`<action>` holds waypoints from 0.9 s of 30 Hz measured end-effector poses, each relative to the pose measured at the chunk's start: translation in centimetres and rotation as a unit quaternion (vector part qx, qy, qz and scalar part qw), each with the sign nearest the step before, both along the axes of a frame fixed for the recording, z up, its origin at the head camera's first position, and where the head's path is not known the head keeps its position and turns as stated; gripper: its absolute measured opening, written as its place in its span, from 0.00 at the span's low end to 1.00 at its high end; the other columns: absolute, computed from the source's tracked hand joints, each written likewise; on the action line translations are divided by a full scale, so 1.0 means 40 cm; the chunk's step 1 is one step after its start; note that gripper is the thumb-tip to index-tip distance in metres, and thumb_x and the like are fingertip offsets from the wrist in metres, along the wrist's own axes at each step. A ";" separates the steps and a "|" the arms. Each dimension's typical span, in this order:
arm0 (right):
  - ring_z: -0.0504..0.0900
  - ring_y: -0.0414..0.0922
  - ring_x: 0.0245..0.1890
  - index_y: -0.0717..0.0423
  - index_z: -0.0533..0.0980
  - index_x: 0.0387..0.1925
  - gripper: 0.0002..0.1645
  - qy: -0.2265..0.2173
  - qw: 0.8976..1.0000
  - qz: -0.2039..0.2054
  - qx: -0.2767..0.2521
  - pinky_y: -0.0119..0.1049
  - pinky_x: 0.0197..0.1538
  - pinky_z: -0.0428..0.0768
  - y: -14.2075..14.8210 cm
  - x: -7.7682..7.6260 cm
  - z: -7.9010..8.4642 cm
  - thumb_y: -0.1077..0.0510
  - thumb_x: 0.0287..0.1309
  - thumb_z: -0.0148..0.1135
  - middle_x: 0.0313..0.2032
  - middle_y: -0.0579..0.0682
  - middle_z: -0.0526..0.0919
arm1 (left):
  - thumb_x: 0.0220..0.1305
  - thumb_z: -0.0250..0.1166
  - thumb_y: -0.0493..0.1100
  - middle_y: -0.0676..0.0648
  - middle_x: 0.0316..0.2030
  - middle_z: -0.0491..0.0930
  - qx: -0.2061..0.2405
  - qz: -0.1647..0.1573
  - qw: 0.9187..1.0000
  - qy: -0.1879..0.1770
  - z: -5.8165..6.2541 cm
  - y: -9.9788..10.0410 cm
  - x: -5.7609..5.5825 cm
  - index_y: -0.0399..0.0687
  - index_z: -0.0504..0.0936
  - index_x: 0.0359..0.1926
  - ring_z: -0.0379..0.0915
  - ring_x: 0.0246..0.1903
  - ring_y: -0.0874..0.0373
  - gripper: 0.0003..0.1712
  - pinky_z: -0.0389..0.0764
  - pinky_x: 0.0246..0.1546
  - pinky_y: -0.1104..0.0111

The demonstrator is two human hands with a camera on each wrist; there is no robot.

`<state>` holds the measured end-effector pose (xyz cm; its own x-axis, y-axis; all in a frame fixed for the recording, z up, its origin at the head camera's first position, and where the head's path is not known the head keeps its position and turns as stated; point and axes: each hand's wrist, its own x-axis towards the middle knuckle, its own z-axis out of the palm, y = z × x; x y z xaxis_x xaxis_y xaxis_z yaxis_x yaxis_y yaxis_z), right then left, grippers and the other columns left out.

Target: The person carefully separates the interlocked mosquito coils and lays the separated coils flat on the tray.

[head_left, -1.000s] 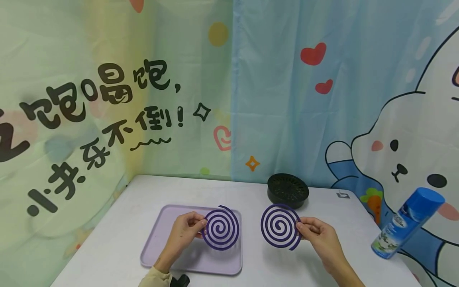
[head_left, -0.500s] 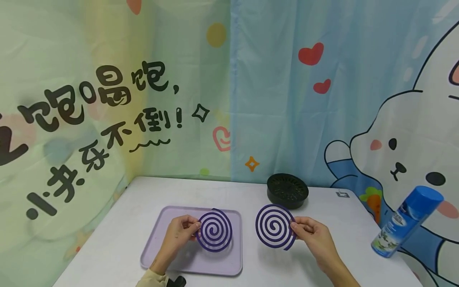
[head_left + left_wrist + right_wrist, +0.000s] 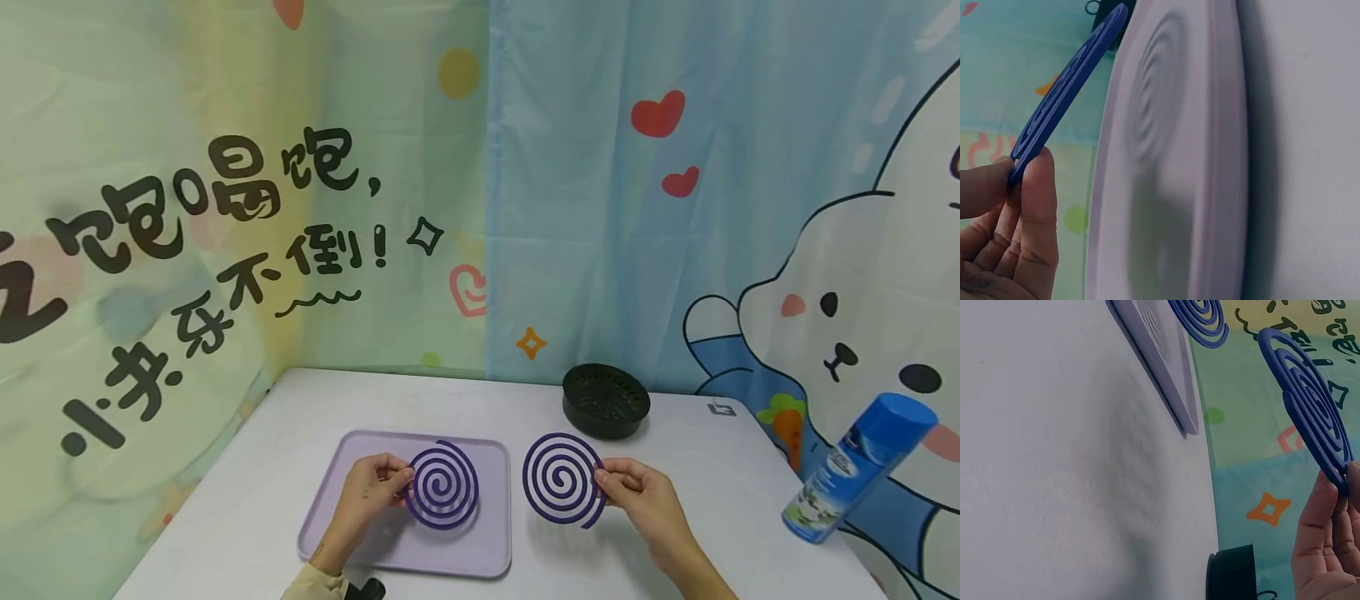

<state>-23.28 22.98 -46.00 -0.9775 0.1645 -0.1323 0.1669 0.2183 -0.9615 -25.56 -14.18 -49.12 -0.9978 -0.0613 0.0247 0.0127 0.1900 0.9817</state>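
Note:
My left hand [image 3: 368, 498] pinches a purple-blue mosquito coil [image 3: 442, 487] by its left edge, holding it up above the lilac tray [image 3: 480, 560]. A second mosquito coil [image 3: 562, 479] is pinched at its right edge by my right hand [image 3: 647, 507], over the white table just right of the tray. The two coils are apart, their flat spirals facing the head camera. In the left wrist view, thumb and fingers clamp the rim of one coil [image 3: 1069, 90]. The right wrist view has the other coil [image 3: 1310, 403] tilted between fingertips.
A round black slotted container [image 3: 606, 402] stands at the back of the white table [image 3: 420, 402]. On the right leans a blue spray can [image 3: 855, 468]. A printed curtain [image 3: 570, 208] hangs behind the table.
My right hand has brought its coil leftward, toward the tray. The left hand and its coil have shifted slightly left and down. Both hands keep their grip.

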 end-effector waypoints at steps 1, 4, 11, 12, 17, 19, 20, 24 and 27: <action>0.85 0.43 0.40 0.67 0.76 0.55 0.21 0.001 1.000 0.002 -0.001 0.31 0.43 0.87 -0.002 -0.001 -0.003 0.57 0.68 0.64 0.43 0.53 0.87 | 0.61 0.67 0.27 0.43 0.25 0.83 0.000 0.000 1.000 0.000 -0.002 -0.002 0.000 0.26 0.82 0.35 0.78 0.22 0.58 0.04 0.85 0.22 0.69; 0.85 0.44 0.40 0.68 0.76 0.55 0.21 0.004 1.000 0.006 -0.005 0.32 0.43 0.87 -0.010 -0.004 -0.009 0.56 0.68 0.65 0.43 0.53 0.87 | 0.60 0.68 0.28 0.42 0.25 0.83 -0.001 0.005 1.000 0.000 -0.007 -0.006 0.001 0.26 0.82 0.35 0.77 0.22 0.58 0.04 0.85 0.21 0.68; 0.84 0.42 0.38 0.69 0.76 0.54 0.20 0.005 1.000 0.010 -0.012 0.31 0.41 0.86 -0.021 -0.009 -0.020 0.58 0.67 0.65 0.39 0.51 0.87 | 0.60 0.69 0.29 0.44 0.23 0.82 -0.010 0.007 1.000 -0.009 -0.018 -0.006 -0.002 0.26 0.82 0.35 0.76 0.20 0.59 0.06 0.85 0.20 0.69; 0.84 0.42 0.38 0.69 0.76 0.54 0.20 0.005 1.000 0.010 -0.015 0.31 0.41 0.86 -0.023 -0.010 -0.021 0.59 0.67 0.65 0.39 0.51 0.87 | 0.60 0.68 0.29 0.44 0.23 0.82 -0.011 0.008 1.000 -0.010 -0.020 -0.006 -0.001 0.26 0.82 0.35 0.76 0.19 0.60 0.05 0.84 0.20 0.69; 0.84 0.41 0.37 0.69 0.77 0.52 0.18 0.007 1.000 0.011 -0.025 0.31 0.41 0.86 -0.033 -0.011 -0.027 0.61 0.67 0.65 0.38 0.51 0.87 | 0.60 0.68 0.29 0.44 0.22 0.82 -0.025 0.011 1.000 -0.012 -0.024 -0.009 0.002 0.28 0.82 0.33 0.76 0.18 0.60 0.04 0.85 0.20 0.68; 0.84 0.41 0.37 0.69 0.77 0.52 0.18 0.006 1.000 0.012 -0.026 0.31 0.41 0.86 -0.036 -0.010 -0.028 0.61 0.67 0.65 0.38 0.51 0.87 | 0.60 0.68 0.29 0.45 0.22 0.81 -0.032 0.011 0.999 -0.013 -0.026 -0.010 0.002 0.29 0.82 0.33 0.76 0.18 0.60 0.04 0.85 0.20 0.67; 0.84 0.42 0.37 0.69 0.77 0.52 0.18 0.006 1.000 0.012 -0.026 0.31 0.41 0.86 -0.038 -0.010 -0.029 0.61 0.67 0.65 0.38 0.51 0.87 | 0.60 0.68 0.30 0.46 0.21 0.81 -0.037 0.012 0.999 -0.014 -0.027 -0.011 0.001 0.29 0.82 0.33 0.76 0.17 0.60 0.04 0.84 0.20 0.68; 0.84 0.43 0.38 0.69 0.77 0.53 0.18 0.000 1.000 0.012 -0.023 0.31 0.41 0.86 -0.041 -0.011 -0.033 0.61 0.67 0.65 0.38 0.51 0.87 | 0.60 0.68 0.30 0.47 0.20 0.81 -0.044 0.015 0.999 -0.021 -0.032 -0.014 -0.001 0.30 0.82 0.32 0.76 0.17 0.61 0.03 0.84 0.19 0.68; 0.84 0.42 0.38 0.69 0.77 0.53 0.19 -0.005 1.000 0.011 -0.020 0.32 0.41 0.86 -0.040 -0.017 -0.042 0.60 0.67 0.65 0.38 0.50 0.87 | 0.61 0.68 0.30 0.47 0.21 0.81 -0.052 0.015 0.998 -0.023 -0.035 -0.016 0.000 0.30 0.82 0.32 0.76 0.17 0.61 0.04 0.84 0.20 0.67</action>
